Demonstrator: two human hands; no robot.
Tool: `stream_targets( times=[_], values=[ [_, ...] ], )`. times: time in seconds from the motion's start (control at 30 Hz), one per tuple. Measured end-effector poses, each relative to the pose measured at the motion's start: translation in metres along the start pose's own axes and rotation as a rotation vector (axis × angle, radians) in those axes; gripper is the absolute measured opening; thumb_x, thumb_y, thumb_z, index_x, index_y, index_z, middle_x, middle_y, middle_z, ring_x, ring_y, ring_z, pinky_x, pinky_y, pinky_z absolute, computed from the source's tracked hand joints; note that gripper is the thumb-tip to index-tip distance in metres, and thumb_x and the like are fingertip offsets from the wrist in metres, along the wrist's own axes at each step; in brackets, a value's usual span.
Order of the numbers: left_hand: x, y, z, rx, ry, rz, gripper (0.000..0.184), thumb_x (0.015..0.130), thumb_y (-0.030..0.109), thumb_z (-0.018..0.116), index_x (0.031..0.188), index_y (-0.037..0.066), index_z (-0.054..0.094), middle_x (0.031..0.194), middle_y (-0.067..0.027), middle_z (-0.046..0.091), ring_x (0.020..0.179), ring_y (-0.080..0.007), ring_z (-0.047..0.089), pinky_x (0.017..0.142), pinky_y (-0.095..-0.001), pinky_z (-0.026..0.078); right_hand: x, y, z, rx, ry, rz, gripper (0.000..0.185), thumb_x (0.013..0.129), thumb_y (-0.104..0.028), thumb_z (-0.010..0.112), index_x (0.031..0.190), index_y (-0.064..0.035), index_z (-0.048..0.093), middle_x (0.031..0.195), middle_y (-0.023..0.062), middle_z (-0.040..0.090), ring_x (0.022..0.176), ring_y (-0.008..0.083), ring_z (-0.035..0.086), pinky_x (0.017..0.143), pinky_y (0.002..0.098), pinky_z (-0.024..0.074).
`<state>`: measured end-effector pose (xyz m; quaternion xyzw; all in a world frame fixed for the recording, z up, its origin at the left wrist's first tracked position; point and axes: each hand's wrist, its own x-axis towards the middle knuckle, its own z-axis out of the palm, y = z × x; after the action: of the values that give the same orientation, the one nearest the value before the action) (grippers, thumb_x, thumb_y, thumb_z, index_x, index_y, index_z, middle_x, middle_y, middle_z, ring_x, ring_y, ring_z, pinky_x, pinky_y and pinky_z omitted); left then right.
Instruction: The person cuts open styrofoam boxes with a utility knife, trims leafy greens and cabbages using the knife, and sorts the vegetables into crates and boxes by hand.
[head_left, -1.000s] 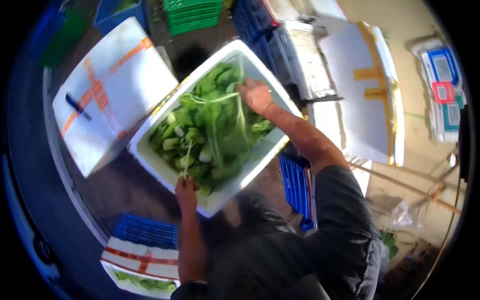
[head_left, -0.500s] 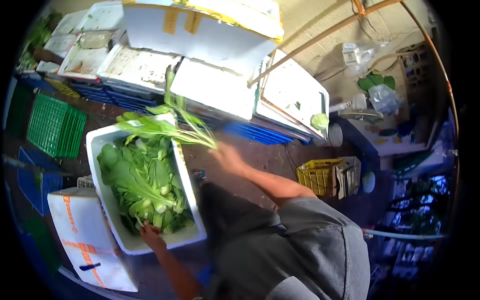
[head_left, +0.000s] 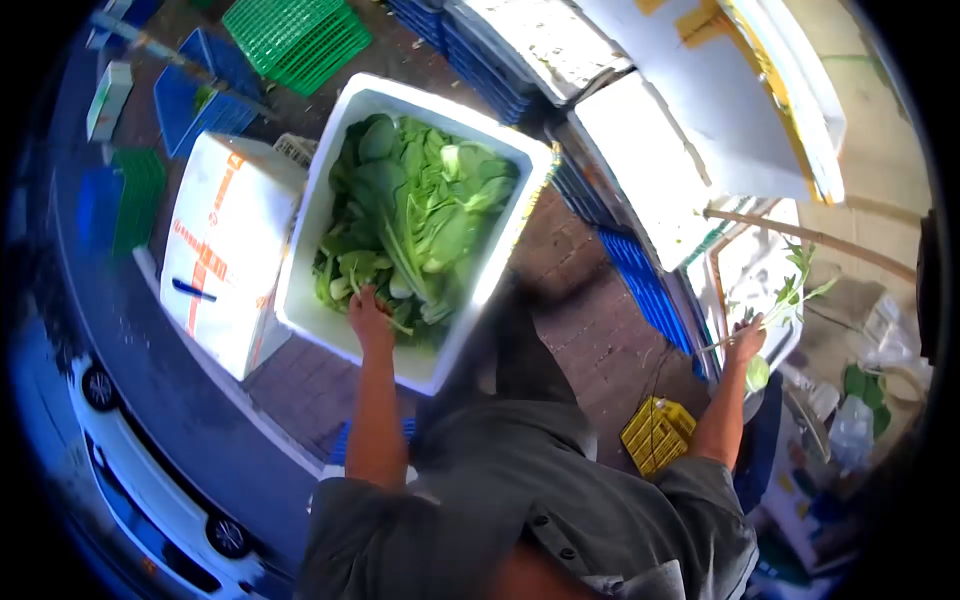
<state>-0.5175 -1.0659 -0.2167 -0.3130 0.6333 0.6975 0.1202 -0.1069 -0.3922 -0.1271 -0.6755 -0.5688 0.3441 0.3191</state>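
White foam formed the open box, which lay ahead of the person and was filled with greens, broad leaves mostly at the far end and pale stalk bases toward the near end. Left hand: over the near left part of the box, fingers curled together on a thin pale stalk; exact fingertip contact too small to read. Right hand: well apart from the box, out to the right, fingers pinching a leafy sprig by its stem, leaves pointing away from the body. A white tray lay beyond that hand, and a cabbage showed just beside the wrist; could not tell whether the sprig touched the tray. A taped box stood just left of the foam one, a dark blue pen-like item on it. Farther off: a green crate and a blue crate. A yellow crate stood on the brick floor, near the right forearm. A pole crossed the tray's far end.
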Motion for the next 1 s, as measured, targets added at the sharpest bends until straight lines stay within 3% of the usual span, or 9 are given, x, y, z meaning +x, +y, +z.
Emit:
stream_targets(
  times=[0.07, 0.2, 0.27, 0.43, 0.57, 0.73, 0.77, 0.87, 1.0],
  values=[
    [0.006, -0.011, 0.0, 0.157, 0.013, 0.063, 0.023, 0.098, 0.025, 0.06, 0.088, 0.004, 0.056, 0.063, -0.0013, 0.047, 0.054, -0.013, 0.046, 0.051, -0.0301, 0.039, 0.012, -0.011, 0.034, -0.56, 0.27, -0.252, 0.074, 0.094, -0.044, 0.06, 0.135, 0.0149, 0.04, 0.114, 0.0348, 0.062, 0.107, 0.0436, 0.061, 0.091, 0.0486, 0.0484],
    [0.022, -0.024, 0.006, 0.221, 0.051, -0.015, 0.023, 0.097, 0.025, 0.061, 0.094, 0.003, 0.06, 0.065, -0.003, 0.051, 0.055, -0.0151, 0.051, 0.053, -0.0323, 0.042, -0.032, 0.007, 0.102, -0.451, -0.199, -0.654, 0.059, 0.096, -0.033, 0.059, 0.13, 0.0143, 0.05, 0.127, 0.0338, 0.056, 0.116, 0.0402, 0.057, 0.101, 0.0422, 0.0424],
    [0.025, -0.031, 0.008, 0.151, 0.052, -0.076, 0.022, 0.097, 0.023, 0.061, 0.1, 0.002, 0.061, 0.066, -0.0034, 0.051, 0.056, -0.0165, 0.052, 0.054, -0.034, 0.044, -0.17, -0.065, 0.159, -0.262, -0.535, -0.514, 0.036, 0.1, -0.017, 0.053, 0.126, 0.0081, 0.057, 0.118, 0.0213, 0.063, 0.105, 0.0234, 0.059, 0.095, 0.0338, 0.0456],
    [0.016, -0.059, -0.006, 0.412, -0.028, 0.019, 0.024, 0.1, 0.024, 0.056, 0.097, 0.0, 0.062, 0.067, -0.0042, 0.057, 0.059, -0.0135, 0.054, 0.055, -0.0312, 0.043, -0.429, -0.129, 0.259, -0.081, -1.184, -0.498, 0.019, 0.092, -0.009, 0.065, 0.108, 0.0026, 0.066, 0.102, 0.0123, 0.066, 0.092, 0.0173, 0.064, 0.082, 0.0301, 0.0512],
    [-0.029, 0.006, -0.028, 0.36, -0.198, -0.099, 0.025, 0.101, 0.023, 0.054, 0.095, 0.0, 0.063, 0.067, -0.0032, 0.056, 0.063, -0.0113, 0.054, 0.058, -0.0294, 0.044, -0.54, -0.026, 0.352, -0.407, -1.281, -0.684, 0.036, 0.09, -0.028, 0.065, 0.112, 0.0005, 0.064, 0.107, 0.0228, 0.068, 0.098, 0.0391, 0.066, 0.084, 0.0442, 0.0522],
    [-0.043, 0.029, -0.098, 0.321, -0.232, -0.074, 0.026, 0.101, 0.019, 0.049, 0.1, -0.002, 0.065, 0.07, -0.0041, 0.056, 0.063, -0.0125, 0.053, 0.062, -0.0278, 0.044, -0.598, -0.004, 0.396, -0.884, -1.286, -0.486, 0.038, 0.087, -0.039, 0.066, 0.098, -0.003, 0.061, 0.092, 0.0202, 0.068, 0.089, 0.0401, 0.066, 0.075, 0.0492, 0.0519],
    [-0.037, 0.03, -0.118, 0.594, -0.301, 0.196, 0.028, 0.102, 0.02, 0.047, 0.1, -0.001, 0.066, 0.07, -0.0045, 0.056, 0.064, -0.0133, 0.053, 0.062, -0.028, 0.044, -0.602, -0.002, 0.394, -0.853, -1.29, -0.511, 0.04, 0.087, -0.04, 0.066, 0.099, -0.0016, 0.061, 0.092, 0.0201, 0.069, 0.087, 0.0389, 0.067, 0.074, 0.0489, 0.0523],
    [-0.029, 0.047, -0.127, 0.393, -0.142, -0.08, 0.026, 0.101, 0.019, 0.046, 0.098, 0.001, 0.065, 0.068, -0.0051, 0.055, 0.064, -0.0153, 0.056, 0.061, -0.0308, 0.045, -0.59, -0.017, 0.381, -0.833, -1.303, -0.611, 0.052, 0.088, -0.046, 0.064, 0.111, 0.0003, 0.058, 0.088, 0.0187, 0.069, 0.081, 0.0304, 0.069, 0.07, 0.0451, 0.0542],
    [-0.014, 0.052, -0.13, 0.323, -0.194, -0.074, 0.023, 0.102, 0.019, 0.047, 0.105, 0.001, 0.061, 0.065, -0.0046, 0.053, 0.06, -0.014, 0.051, 0.059, -0.03, 0.044, -0.558, -0.098, 0.323, -0.417, -1.618, -0.108, 0.034, 0.09, -0.03, 0.065, 0.103, 0.0014, 0.061, 0.075, 0.0108, 0.067, 0.059, 0.0184, 0.065, 0.057, 0.0315, 0.0528]
  ],
)
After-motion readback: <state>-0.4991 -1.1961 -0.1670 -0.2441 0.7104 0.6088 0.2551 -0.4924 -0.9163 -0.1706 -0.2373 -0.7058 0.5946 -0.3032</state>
